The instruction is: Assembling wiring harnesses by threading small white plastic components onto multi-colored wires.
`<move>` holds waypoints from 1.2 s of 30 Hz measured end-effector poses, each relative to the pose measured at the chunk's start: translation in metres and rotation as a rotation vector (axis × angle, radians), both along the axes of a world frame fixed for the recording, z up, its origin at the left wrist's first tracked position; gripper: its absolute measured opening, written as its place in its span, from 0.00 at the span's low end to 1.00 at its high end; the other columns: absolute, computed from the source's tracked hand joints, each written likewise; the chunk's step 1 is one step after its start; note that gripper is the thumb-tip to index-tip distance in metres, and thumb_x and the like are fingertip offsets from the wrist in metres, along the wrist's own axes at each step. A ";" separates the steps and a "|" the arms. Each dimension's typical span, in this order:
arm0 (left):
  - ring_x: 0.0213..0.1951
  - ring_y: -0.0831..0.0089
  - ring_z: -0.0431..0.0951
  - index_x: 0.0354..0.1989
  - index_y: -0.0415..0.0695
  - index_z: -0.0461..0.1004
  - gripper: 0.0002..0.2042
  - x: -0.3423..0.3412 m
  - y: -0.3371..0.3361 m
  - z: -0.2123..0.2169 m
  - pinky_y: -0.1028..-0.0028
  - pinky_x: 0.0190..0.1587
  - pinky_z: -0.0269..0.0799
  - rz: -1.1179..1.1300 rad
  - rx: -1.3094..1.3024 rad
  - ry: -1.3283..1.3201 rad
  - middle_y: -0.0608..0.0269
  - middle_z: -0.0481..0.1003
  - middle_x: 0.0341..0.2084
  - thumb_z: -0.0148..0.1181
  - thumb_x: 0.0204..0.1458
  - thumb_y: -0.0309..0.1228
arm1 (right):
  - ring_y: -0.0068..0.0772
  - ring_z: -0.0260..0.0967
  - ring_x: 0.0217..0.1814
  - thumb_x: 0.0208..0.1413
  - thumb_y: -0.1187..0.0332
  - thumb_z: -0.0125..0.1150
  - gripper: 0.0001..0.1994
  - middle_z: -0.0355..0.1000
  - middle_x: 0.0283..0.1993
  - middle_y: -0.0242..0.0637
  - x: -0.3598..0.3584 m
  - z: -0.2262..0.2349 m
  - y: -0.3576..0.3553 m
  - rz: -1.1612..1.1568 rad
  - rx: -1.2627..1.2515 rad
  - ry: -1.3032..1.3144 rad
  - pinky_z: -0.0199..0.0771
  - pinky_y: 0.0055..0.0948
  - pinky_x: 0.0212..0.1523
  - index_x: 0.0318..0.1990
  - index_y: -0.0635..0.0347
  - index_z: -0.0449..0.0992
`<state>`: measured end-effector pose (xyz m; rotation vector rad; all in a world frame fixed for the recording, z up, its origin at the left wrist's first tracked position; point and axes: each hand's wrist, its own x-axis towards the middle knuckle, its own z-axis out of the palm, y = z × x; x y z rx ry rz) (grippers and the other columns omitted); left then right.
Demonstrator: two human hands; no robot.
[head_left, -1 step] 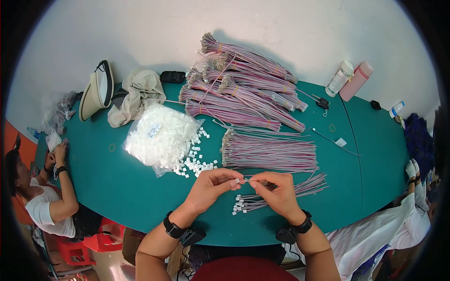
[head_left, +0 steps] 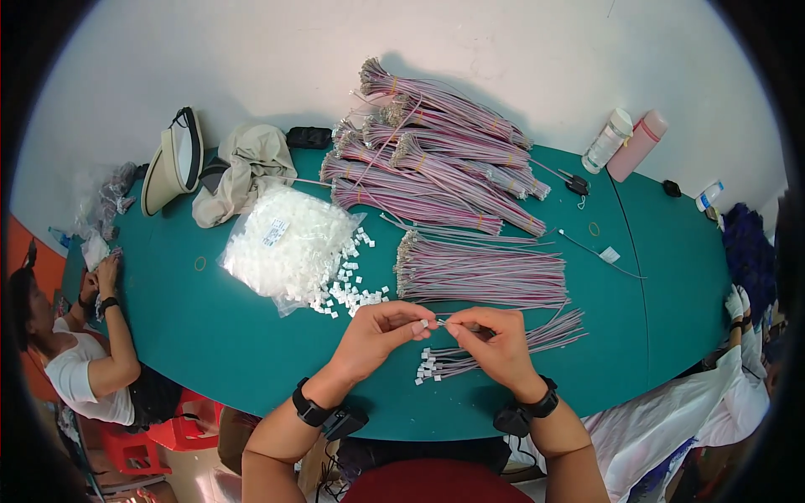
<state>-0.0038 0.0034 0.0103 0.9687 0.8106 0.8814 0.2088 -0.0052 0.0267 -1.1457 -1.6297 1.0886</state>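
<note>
My left hand (head_left: 384, 337) pinches a small white plastic connector housing (head_left: 425, 324) between thumb and fingertips. Right beside it, my right hand (head_left: 495, 345) is closed on the end of a thin cable (head_left: 442, 322); most of that cable is hidden by the fingers. The two hands nearly meet over the near part of the table. Below them lies a small group of cables (head_left: 549, 335) whose left ends carry white connectors (head_left: 428, 365). Just beyond stretches a flat row of grey and pink cables (head_left: 486, 270) with bare metal ends at the left.
A clear bag of white housings (head_left: 289, 239) spills loose pieces (head_left: 348, 293) on the green table (head_left: 201, 323). Tied cable bundles (head_left: 453, 151) are piled behind. A visor (head_left: 178, 163), cloth (head_left: 251, 159), keys (head_left: 577, 183) and pink bottle (head_left: 637, 147) stand around. People work at both sides.
</note>
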 end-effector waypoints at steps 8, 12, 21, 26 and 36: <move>0.43 0.73 0.79 0.43 0.36 0.79 0.09 0.002 -0.001 -0.005 0.75 0.47 0.75 0.071 0.108 0.079 0.58 0.80 0.38 0.61 0.53 0.20 | 0.13 0.65 0.24 0.55 0.76 0.62 0.03 0.75 0.25 0.30 0.002 -0.003 0.001 0.074 -0.066 0.051 0.62 0.16 0.23 0.36 0.66 0.79; 0.41 0.72 0.80 0.42 0.35 0.79 0.09 0.002 -0.002 -0.002 0.74 0.47 0.76 0.063 0.021 0.070 0.57 0.80 0.38 0.62 0.52 0.19 | 0.14 0.67 0.24 0.56 0.76 0.61 0.03 0.75 0.25 0.30 -0.003 -0.002 0.000 0.110 -0.087 0.161 0.64 0.16 0.24 0.36 0.66 0.78; 0.38 0.72 0.81 0.40 0.34 0.79 0.09 0.004 -0.001 -0.002 0.75 0.46 0.77 0.116 -0.042 -0.045 0.56 0.80 0.36 0.64 0.50 0.18 | 0.16 0.71 0.25 0.56 0.76 0.62 0.03 0.76 0.26 0.32 -0.003 -0.005 -0.001 0.077 -0.078 0.102 0.67 0.16 0.25 0.36 0.66 0.79; 0.36 0.74 0.80 0.40 0.35 0.79 0.08 0.003 -0.002 -0.005 0.77 0.42 0.76 0.116 -0.054 -0.027 0.58 0.80 0.34 0.65 0.51 0.19 | 0.17 0.72 0.25 0.55 0.76 0.62 0.03 0.77 0.27 0.32 -0.003 -0.006 -0.001 0.066 -0.057 0.069 0.69 0.16 0.25 0.36 0.66 0.79; 0.33 0.77 0.78 0.40 0.36 0.79 0.09 0.005 -0.003 -0.006 0.79 0.40 0.74 0.101 -0.048 -0.025 0.61 0.80 0.31 0.66 0.50 0.21 | 0.18 0.74 0.27 0.54 0.76 0.63 0.04 0.78 0.29 0.34 -0.004 -0.005 -0.002 0.040 0.045 -0.028 0.70 0.16 0.24 0.36 0.66 0.80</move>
